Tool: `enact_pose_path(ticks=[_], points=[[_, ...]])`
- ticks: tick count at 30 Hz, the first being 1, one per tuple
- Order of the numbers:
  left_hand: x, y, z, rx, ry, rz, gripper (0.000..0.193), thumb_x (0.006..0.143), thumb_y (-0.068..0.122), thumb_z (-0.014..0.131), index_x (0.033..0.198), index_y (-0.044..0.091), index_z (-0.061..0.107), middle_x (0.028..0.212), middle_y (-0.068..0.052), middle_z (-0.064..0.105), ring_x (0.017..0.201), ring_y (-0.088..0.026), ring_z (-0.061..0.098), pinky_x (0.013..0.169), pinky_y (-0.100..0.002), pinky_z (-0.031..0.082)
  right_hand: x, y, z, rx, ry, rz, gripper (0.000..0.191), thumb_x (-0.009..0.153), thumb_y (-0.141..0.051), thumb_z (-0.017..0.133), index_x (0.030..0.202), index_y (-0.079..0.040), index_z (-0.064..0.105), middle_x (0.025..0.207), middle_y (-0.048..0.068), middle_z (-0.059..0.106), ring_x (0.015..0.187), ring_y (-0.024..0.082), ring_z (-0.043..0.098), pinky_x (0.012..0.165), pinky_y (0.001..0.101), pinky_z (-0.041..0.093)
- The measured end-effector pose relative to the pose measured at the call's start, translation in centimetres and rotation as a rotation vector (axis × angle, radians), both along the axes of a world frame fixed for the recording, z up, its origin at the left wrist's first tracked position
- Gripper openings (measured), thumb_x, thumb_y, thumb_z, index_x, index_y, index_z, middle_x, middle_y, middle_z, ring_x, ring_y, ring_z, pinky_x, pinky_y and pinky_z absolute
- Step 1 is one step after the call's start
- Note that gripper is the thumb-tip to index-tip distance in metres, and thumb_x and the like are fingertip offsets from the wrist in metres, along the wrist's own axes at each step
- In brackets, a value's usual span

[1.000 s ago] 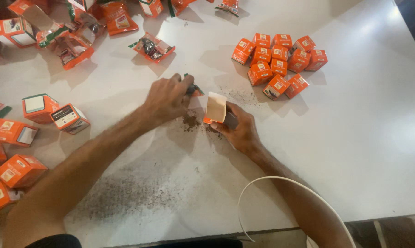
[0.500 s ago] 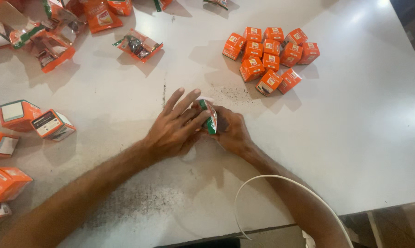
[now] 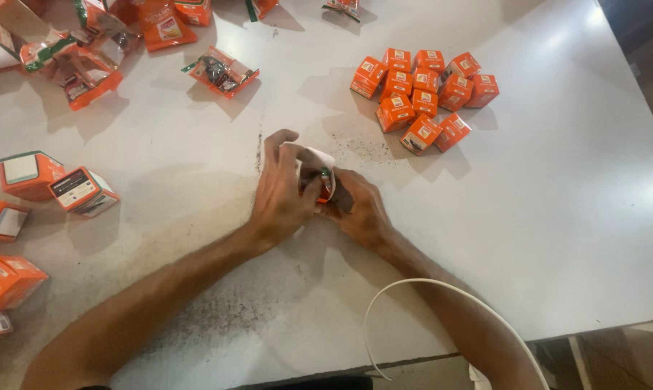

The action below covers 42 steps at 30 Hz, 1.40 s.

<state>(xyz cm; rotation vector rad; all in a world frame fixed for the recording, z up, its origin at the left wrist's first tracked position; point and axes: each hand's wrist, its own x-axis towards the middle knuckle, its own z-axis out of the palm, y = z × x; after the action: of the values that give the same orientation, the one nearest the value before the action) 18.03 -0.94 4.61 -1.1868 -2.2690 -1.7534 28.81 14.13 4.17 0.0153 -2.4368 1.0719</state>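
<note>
1. White cable: loops at the near edge of the surface, beside the right forearm.
2. Left hand: fingers curled over the small orange carton, holding it from the left.
3. Right hand: closed against the same carton from the right; both hands meet mid-surface.
4. Step, as judged: carton being closed or folded; white flap up. Finishing calls for pressing that flap in.
5. Closed orange cartons: clustered beyond, well apart.
6. Opened packets: far left, scattered.
</note>
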Motion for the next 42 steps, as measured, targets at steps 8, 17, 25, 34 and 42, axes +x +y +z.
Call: enact_pose_path(ticks=[8, 17, 25, 34, 42], points=[[-1.2, 0.6, -1.5, -0.155, -0.263, -0.042, 0.017, 0.088, 0.009, 0.062, 0.103, 0.0, 0.061, 0.08, -0.014, 0.072, 0.061, -0.02, 0.069, 0.058, -0.038, 0.055, 0.5, -0.8, -0.4, -0.211, -0.069, -0.036, 0.059, 0.084, -0.015, 0.086, 0.133, -0.004, 0.055, 0.116, 0.013, 0.073, 0.107, 0.028, 0.075, 0.093, 0.0362, 0.058], [-4.6, -1.1, -0.4, -0.014, -1.003, -0.451, 0.018, 0.088, 0.013, 0.058, 0.099, 0.003, 0.069, 0.076, -0.008, 0.067, 0.063, -0.015, 0.063, 0.057, -0.031, 0.057, 0.2, -0.4, -0.7, 0.2, 0.091, 0.035, 0.047, 0.083, -0.009, 0.084, 0.127, -0.004, 0.066, 0.128, 0.02, 0.064, 0.111, 0.04, 0.068, 0.091, 0.044, 0.057], [-3.2, 0.0, -1.0, -0.125, -0.453, -0.291, 0.019, 0.094, 0.002, 0.062, 0.113, -0.002, 0.066, 0.092, -0.014, 0.069, 0.079, -0.021, 0.066, 0.067, -0.036, 0.055, 0.1, -0.7, -0.5, 0.134, 0.08, 0.019, 0.034, 0.087, -0.012, 0.085, 0.11, -0.004, 0.06, 0.124, 0.018, 0.069, 0.105, 0.039, 0.072, 0.087, 0.0421, 0.059], [-3.8, -2.9, -0.9, -0.086, 0.437, -0.432, 0.034, 0.082, 0.008, 0.076, 0.115, 0.003, 0.066, 0.135, -0.018, 0.065, 0.127, -0.037, 0.062, 0.099, -0.043, 0.056, 0.1, -0.5, -1.5, -0.013, 0.018, -0.02, 0.053, 0.089, -0.014, 0.084, 0.115, -0.004, 0.039, 0.12, 0.023, 0.069, 0.104, 0.043, 0.071, 0.085, 0.0449, 0.058], [-3.7, -2.3, -0.6, -0.146, 0.467, -0.439, 0.022, 0.087, 0.01, 0.076, 0.107, 0.007, 0.07, 0.144, -0.016, 0.064, 0.135, -0.035, 0.061, 0.106, -0.041, 0.055, 0.3, -0.5, -1.3, 0.017, 0.052, 0.019, 0.055, 0.09, -0.011, 0.083, 0.128, -0.004, 0.043, 0.121, 0.019, 0.07, 0.108, 0.037, 0.073, 0.09, 0.0435, 0.058]])
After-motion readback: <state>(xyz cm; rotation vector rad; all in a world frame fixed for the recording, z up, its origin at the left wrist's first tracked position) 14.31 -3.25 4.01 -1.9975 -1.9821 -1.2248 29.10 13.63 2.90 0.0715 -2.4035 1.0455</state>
